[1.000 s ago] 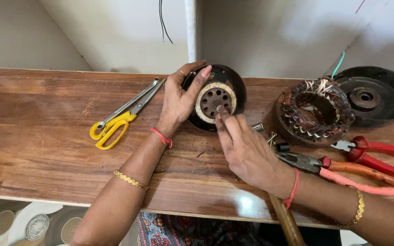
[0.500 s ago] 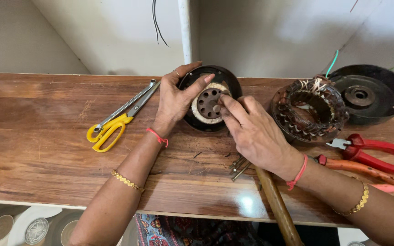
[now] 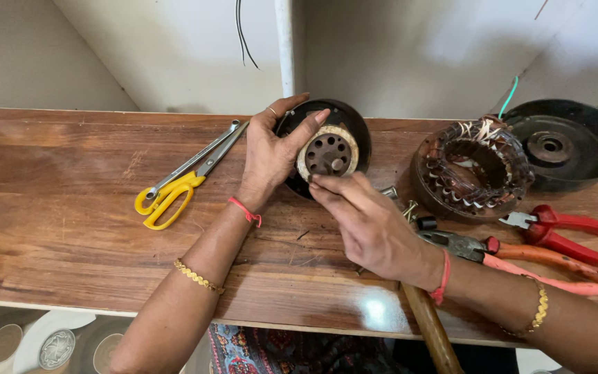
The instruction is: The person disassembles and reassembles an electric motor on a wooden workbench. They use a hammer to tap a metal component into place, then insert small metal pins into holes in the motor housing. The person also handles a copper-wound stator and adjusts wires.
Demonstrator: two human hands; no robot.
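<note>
A round black motor housing (image 3: 354, 125) lies on the wooden table (image 3: 70, 228), with a pale ring and a perforated brown rotor core (image 3: 328, 154) in its middle. My left hand (image 3: 271, 156) wraps the housing's left side, thumb resting on the ring's top edge. My right hand (image 3: 365, 221) comes in from below, its fingertips pressed against the lower rim of the ring. Both hands touch the same part.
Yellow-handled scissors (image 3: 167, 197) and a spanner (image 3: 192, 163) lie left of the housing. A copper-wound stator (image 3: 472, 170) and a black cover plate (image 3: 562, 142) sit to the right. Red and orange pliers (image 3: 555, 249) lie near the right forearm, and a wooden handle (image 3: 429, 329) overhangs the front edge.
My right hand has moved up from the table to the lower rim of the rotor ring. My left hand has shifted its thumb onto the ring's top.
</note>
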